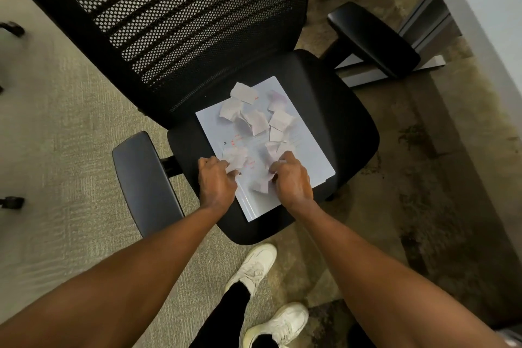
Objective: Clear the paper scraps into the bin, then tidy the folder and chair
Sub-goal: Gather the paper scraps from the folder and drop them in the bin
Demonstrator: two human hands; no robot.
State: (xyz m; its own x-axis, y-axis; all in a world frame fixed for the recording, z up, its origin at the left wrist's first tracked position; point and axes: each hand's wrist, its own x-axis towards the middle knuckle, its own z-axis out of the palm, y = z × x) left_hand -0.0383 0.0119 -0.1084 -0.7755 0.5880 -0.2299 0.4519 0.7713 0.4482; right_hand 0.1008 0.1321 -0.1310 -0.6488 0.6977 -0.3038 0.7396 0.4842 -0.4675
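A white folder (308, 155) lies flat on the seat of a black mesh office chair (347, 121). Several torn paper scraps (255, 118) are scattered over the folder's far and middle parts. My left hand (216, 181) rests at the folder's near left edge, fingers curled around a scrap. My right hand (291, 178) is over the folder's near middle, fingers closed on scraps, with one more scrap (261, 186) lying between the two hands. No bin is in view.
The chair's armrests stick out at left (147, 183) and right (372, 39). Grey carpet surrounds the chair. A desk leg and wall (432, 17) stand at the upper right. My white shoes (260, 265) are just in front of the seat. Castors show at the left edge.
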